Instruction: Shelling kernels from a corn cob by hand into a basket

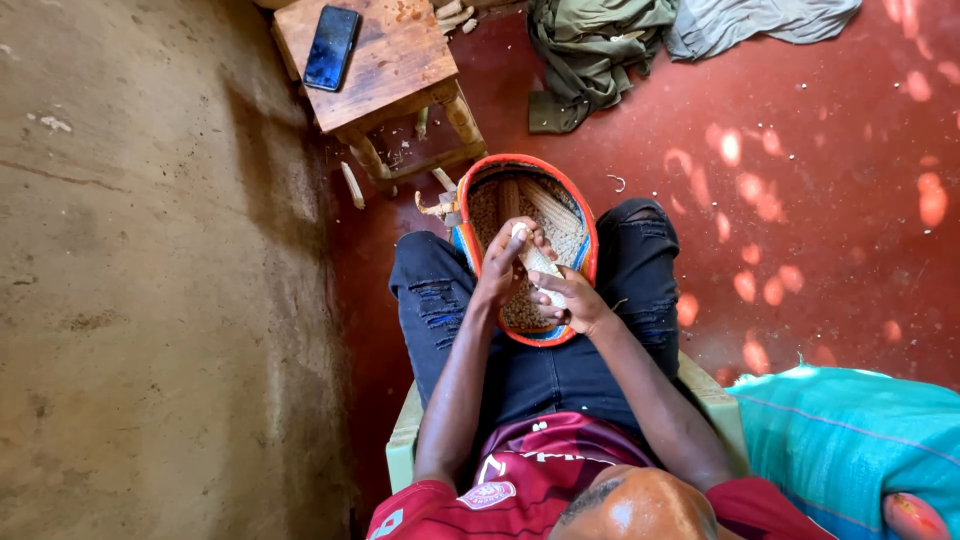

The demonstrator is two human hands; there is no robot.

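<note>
I sit on a pale green chair with a woven basket [590,232] with an orange rim between my knees. It holds loose maize kernels and a couple of bare cobs. My left hand [503,262] and my right hand [568,303] both grip one pale maize cob [540,265] over the basket. The left hand wraps its upper end, the right hand holds its lower end with the thumb against it.
A small wooden stool [395,70] stands ahead on the red floor with a dark phone [331,46] on it. Bare cobs lie by its legs. Crumpled clothes [590,50] lie further back. An earthen wall runs along the left. A teal sack [850,440] sits at my right.
</note>
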